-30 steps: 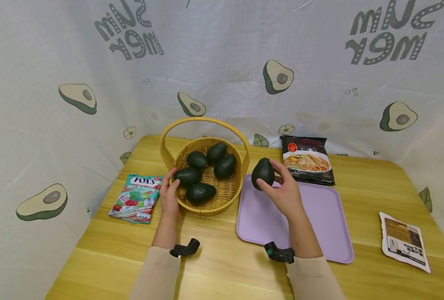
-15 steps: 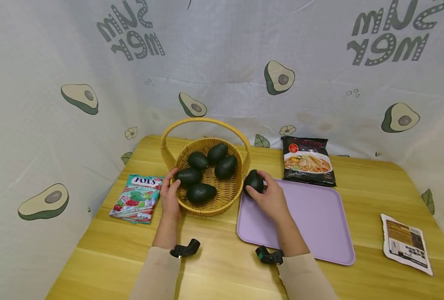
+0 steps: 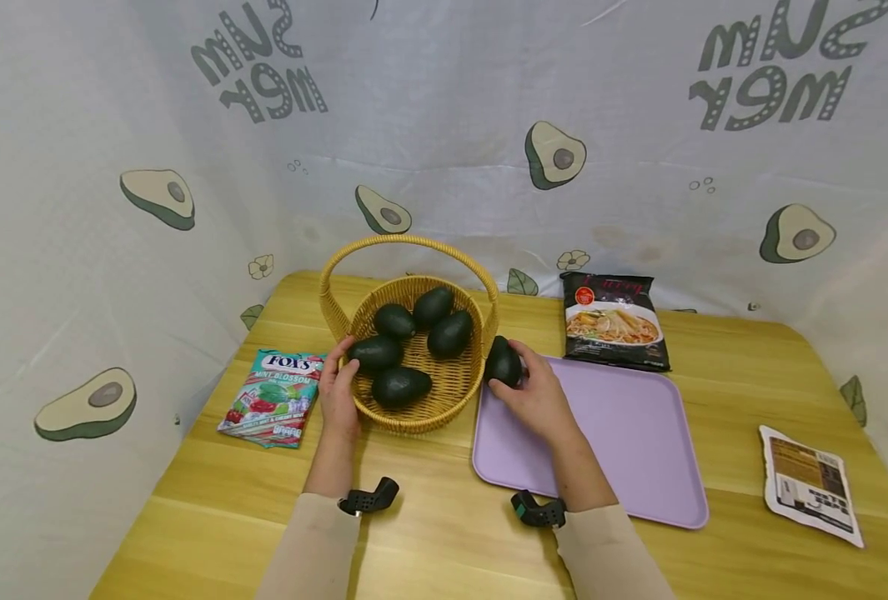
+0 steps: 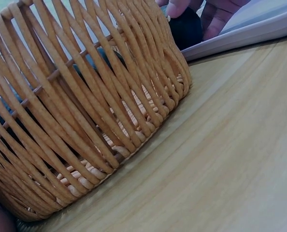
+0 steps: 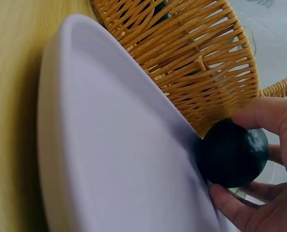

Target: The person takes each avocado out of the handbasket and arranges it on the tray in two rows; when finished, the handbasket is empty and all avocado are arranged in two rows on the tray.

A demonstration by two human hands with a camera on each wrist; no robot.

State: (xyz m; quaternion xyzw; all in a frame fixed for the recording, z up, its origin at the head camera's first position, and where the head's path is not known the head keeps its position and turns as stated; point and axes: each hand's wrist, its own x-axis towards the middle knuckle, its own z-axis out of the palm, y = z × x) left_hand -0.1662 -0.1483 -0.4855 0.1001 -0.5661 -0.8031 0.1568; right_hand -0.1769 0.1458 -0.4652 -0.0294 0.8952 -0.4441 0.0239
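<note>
My right hand holds a dark green avocado at the far left corner of the lilac tray. In the right wrist view that avocado sits between thumb and fingers, low over the tray rim and close to the basket's side. My left hand grips the left rim of the yellow wicker basket, thumb over the edge. Several avocados lie inside the basket, one right beside the left thumb. The left wrist view shows mostly the basket's woven side; most of the left hand is out of it.
A Fox's candy bag lies left of the basket. Behind the tray is a black noodle packet. To the right lies a white and brown pouch. The basket's tall handle arches over it, and a printed curtain hangs behind the table.
My right hand has moved left and lower with the avocado, from above the tray to its corner beside the basket. In the last half second it shifted only slightly left. The left hand stays put.
</note>
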